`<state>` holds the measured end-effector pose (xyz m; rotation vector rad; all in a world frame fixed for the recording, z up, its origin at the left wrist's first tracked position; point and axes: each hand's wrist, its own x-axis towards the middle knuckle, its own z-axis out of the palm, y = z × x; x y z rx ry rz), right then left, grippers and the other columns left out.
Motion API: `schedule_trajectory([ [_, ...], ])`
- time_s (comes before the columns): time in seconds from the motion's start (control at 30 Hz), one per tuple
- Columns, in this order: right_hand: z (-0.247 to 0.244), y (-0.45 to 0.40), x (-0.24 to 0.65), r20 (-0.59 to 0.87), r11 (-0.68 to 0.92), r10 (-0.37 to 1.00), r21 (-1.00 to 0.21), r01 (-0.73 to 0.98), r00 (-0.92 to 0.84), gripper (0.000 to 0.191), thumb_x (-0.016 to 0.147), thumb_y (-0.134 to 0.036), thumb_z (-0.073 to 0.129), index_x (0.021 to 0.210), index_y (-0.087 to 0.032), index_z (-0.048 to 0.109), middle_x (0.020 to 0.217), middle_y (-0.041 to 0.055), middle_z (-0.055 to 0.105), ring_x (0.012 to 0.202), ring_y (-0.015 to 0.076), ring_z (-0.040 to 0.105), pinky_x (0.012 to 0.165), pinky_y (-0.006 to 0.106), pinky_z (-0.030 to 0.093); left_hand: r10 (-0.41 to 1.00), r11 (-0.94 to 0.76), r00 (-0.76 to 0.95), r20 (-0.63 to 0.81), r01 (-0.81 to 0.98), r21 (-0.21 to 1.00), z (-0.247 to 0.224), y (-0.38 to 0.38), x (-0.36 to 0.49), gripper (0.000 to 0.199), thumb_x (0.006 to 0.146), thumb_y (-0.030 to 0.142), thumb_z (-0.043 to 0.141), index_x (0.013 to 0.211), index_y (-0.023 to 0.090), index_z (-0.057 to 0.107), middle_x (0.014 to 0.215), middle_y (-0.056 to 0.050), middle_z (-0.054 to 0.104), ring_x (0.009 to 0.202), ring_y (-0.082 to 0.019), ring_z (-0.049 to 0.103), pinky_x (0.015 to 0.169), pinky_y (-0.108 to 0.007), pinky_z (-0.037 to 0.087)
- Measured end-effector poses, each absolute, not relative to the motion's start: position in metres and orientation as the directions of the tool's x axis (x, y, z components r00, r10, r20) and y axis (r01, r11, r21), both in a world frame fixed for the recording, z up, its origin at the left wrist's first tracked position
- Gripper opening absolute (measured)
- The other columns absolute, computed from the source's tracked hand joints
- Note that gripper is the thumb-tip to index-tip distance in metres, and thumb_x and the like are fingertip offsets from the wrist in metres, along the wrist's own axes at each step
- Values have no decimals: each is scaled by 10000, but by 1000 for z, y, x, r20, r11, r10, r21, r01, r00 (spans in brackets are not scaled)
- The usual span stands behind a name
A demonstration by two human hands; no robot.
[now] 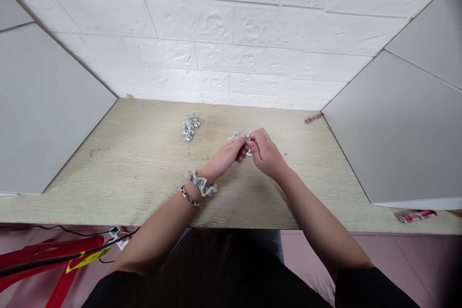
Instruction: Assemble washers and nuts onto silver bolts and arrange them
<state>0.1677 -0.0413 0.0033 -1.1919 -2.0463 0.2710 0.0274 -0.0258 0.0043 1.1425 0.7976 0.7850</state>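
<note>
My hands meet above the middle of the light wood-grain desk (144,173). My right hand (265,152) pinches a small metal bolt (249,145), and my left hand (224,156) presses its fingertips against the bolt from the other side. The fingers hide most of the bolt. Another small metal piece (234,135) shows just behind my left hand. Further left on the desk lies a small heap of several silver bolts with washers (188,127), out of reach of my fingertips.
A blue-and-white scrunchie (200,183) and a chain bracelet (190,197) circle my left wrist. A red marker (314,117) lies at the desk's far right corner. Grey partitions (46,106) flank the desk, and a white brick-textured wall (216,48) stands behind it.
</note>
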Motion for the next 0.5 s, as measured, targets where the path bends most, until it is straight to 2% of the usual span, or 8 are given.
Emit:
schedule_trajectory([
  [0.2,1,-41,167,535,592,782,-478,649,-319,87,900,-253,323,894,-202,393,927,90,471,890,192,469,749,359,434,871,226,470,-144,-122,966,7,-26,26,357,824,466,418,665,146,443,609,24,376,499,-59,358,463,-203,293],
  [0.33,1,-42,166,534,582,788,-481,656,-308,138,897,-238,323,1003,-198,400,1052,124,444,987,207,467,777,375,451,892,208,423,-158,-76,975,11,-27,26,353,835,454,401,660,149,431,612,23,383,499,-59,355,462,-203,297],
  [0.5,1,-43,165,547,596,777,-480,644,-311,196,890,-204,309,1054,-208,417,1088,121,448,1041,210,458,862,396,428,906,207,386,-172,-50,977,11,-28,28,323,852,407,354,657,156,410,618,18,384,501,-66,354,463,-212,297],
])
